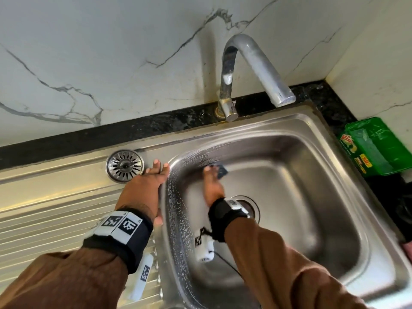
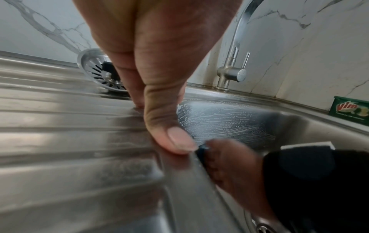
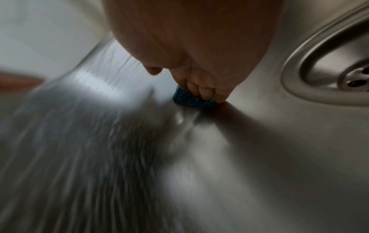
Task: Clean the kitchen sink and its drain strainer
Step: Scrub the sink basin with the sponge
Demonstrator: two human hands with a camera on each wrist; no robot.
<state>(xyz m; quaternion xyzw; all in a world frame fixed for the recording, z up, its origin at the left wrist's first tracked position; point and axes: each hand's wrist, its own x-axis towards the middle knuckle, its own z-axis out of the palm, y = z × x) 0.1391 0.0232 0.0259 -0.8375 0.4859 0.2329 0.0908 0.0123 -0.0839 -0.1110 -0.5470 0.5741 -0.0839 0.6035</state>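
In the head view, the sink (image 1: 289, 197) is seen set into a dark table (image 1: 156, 128), below the tap (image 1: 245, 63). The drain strainer (image 1: 124, 165) is laid on the drainboard (image 1: 44, 208), just beside the fingertips of the left hand (image 1: 145, 186), which is spread flat on the basin's rim, grasping nothing. A blue scrub pad (image 1: 219, 169) is pressed against the soapy far wall by the right hand (image 1: 213, 186).

In the left wrist view, the strainer (image 2: 99, 71) is seen beyond the flattened fingers (image 2: 169, 134); a green soap box (image 2: 349, 110) is set at the corner.

In the right wrist view, the pad (image 3: 191, 99) is gripped by curled fingers (image 3: 201, 88), near the open drain (image 3: 339, 71).
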